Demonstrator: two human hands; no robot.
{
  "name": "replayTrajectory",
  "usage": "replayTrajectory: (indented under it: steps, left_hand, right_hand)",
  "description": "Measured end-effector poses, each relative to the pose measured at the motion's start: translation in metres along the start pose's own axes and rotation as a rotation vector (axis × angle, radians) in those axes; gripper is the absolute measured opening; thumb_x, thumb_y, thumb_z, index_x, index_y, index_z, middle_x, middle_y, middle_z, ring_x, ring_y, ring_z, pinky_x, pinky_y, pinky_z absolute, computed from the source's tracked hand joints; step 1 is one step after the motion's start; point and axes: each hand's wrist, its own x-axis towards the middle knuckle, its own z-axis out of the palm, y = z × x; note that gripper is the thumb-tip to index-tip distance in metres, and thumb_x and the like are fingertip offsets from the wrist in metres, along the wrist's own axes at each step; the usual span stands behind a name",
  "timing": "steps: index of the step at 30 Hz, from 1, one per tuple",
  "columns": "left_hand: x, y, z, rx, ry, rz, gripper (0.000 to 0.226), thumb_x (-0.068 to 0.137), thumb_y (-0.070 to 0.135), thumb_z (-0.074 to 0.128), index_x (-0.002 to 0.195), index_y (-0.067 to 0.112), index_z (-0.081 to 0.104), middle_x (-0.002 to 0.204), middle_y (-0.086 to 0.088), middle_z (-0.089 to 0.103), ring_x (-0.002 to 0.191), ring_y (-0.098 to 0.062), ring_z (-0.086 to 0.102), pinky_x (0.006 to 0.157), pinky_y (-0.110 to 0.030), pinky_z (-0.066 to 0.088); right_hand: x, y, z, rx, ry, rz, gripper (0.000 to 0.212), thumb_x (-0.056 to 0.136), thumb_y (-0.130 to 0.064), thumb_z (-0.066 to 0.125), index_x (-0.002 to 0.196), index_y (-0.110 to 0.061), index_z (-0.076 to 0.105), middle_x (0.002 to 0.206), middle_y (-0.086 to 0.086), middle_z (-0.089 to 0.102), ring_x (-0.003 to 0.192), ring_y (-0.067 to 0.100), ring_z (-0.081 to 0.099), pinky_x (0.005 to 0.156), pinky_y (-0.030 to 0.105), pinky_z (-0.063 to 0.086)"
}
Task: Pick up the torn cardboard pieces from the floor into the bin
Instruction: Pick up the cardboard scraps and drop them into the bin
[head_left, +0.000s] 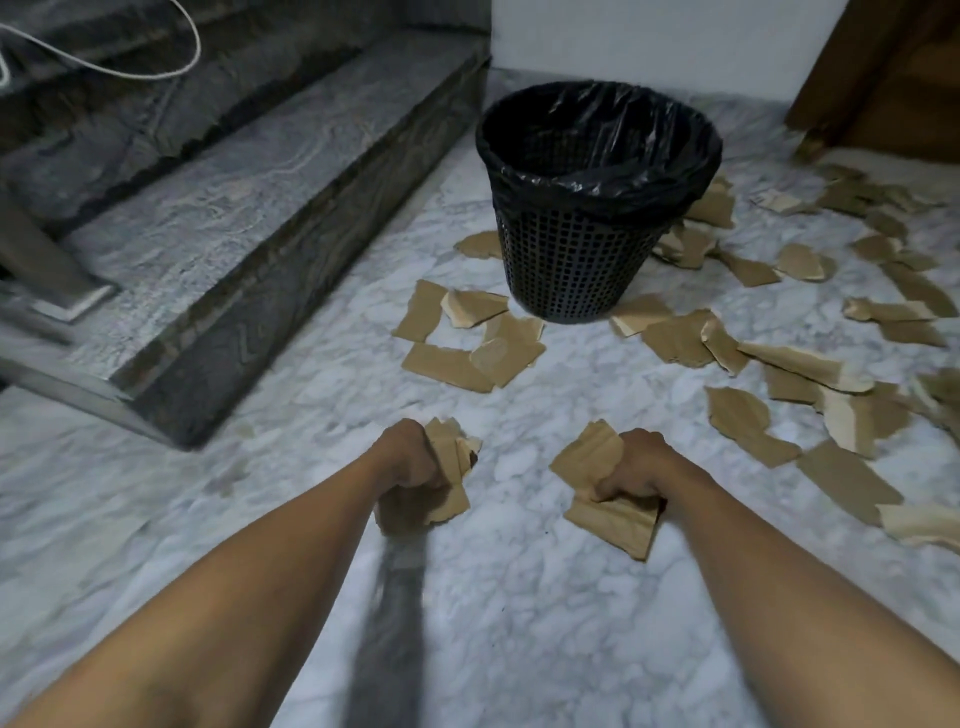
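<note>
Ringing the bin (571, 260), torn cardboard pieces (449, 366) lie brown, ragged, creased.

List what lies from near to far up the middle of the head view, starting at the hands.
Left hand and right hand, side by side, each gripping torn cardboard → cluster of cardboard pieces on the floor → black lined bin → white wall.
</note>
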Motion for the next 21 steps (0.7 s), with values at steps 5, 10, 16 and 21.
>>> replayTrajectory:
  steps: [5,10,16,21]
  left_hand:
    - [-0.012,0.009,0.009,-0.023,0.128,0.025,0.022,0.083,0.023,0.058,0.103,0.015,0.053,0.112,-0.007,0.063,0.098,-0.027,0.062,0.078,-0.035,0.051]
    - [-0.031,0.057,-0.016,-0.301,0.228,0.208,0.023,0.085,0.031,0.063,0.099,0.016,0.055,0.103,-0.007,0.062,0.098,-0.029,0.061,0.078,-0.035,0.051]
    - [-0.06,0.152,-0.168,-0.544,0.559,0.563,0.02,0.086,0.016,0.058,0.106,0.01,0.057,0.097,-0.007,0.062,0.09,-0.024,0.06,0.073,-0.034,0.05]
    - [-0.06,0.21,-0.286,-0.731,0.748,0.623,0.033,0.091,0.017,0.055,0.123,0.012,0.054,0.116,-0.009,0.062,0.105,-0.027,0.061,0.091,-0.039,0.053]
  right_hand:
    - [-0.02,-0.009,0.018,0.151,0.118,-0.06,0.07,0.06,-0.042,0.084,0.121,-0.017,0.062,0.118,0.005,0.067,0.104,0.026,0.064,0.087,0.037,0.056]
    - [-0.039,-0.025,0.002,0.629,0.35,-0.121,0.049,0.07,-0.029,0.086,0.114,-0.016,0.067,0.106,0.002,0.071,0.101,0.025,0.068,0.083,0.03,0.053]
    - [-0.104,-0.07,-0.144,0.929,0.943,-0.269,0.065,0.095,-0.039,0.063,0.145,-0.005,0.039,0.133,0.005,0.056,0.122,0.026,0.054,0.088,0.025,0.048]
    - [-0.127,-0.13,-0.273,1.03,1.084,-0.408,0.035,0.1,-0.023,0.045,0.13,-0.018,0.028,0.104,-0.002,0.05,0.086,0.029,0.064,0.042,0.031,0.056]
